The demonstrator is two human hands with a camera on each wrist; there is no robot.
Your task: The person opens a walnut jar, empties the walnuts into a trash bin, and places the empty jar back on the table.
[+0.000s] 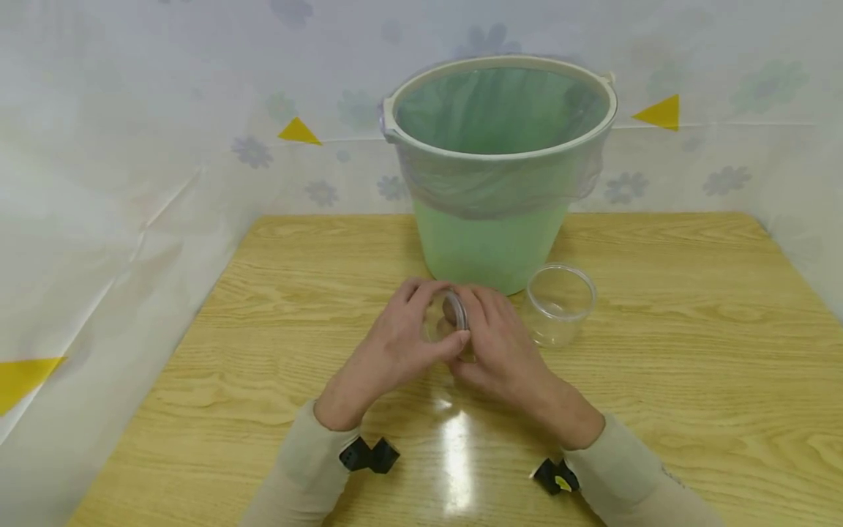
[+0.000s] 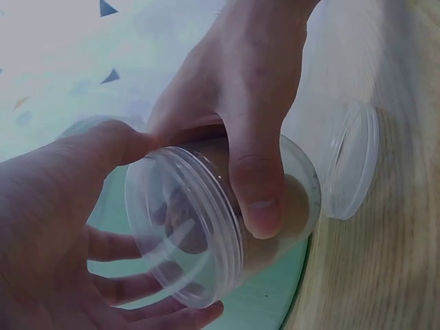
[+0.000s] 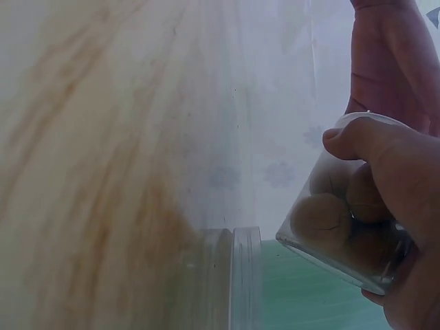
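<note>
both hands meet over the middle of the pale wooden bench (image 1: 263, 315), clamped on one small clear plastic jar with a ribbed lid (image 2: 206, 227). the left hand (image 1: 395, 340) curls round the lid end, while the right hand (image 1: 503, 351) wraps the body, thumb laid across the wall. the jar lies tipped on its side, its long axis running roughly left to right between the palms, lid toward the left hand. brownish round pieces (image 3: 320, 220) sit inside, though the blur makes it hard to tell what they are. just to the right of the right hand stands an open clear plastic cup (image 1: 560, 304), apart from the fingers. directly behind the hands, near the far edge, sits a green plastic bucket lined with a thin clear bag (image 1: 497, 176), close to the knuckles. open bench spreads left and right, and toward the person; patterned white sheeting (image 1: 118, 183) walls in the far and left edges
</note>
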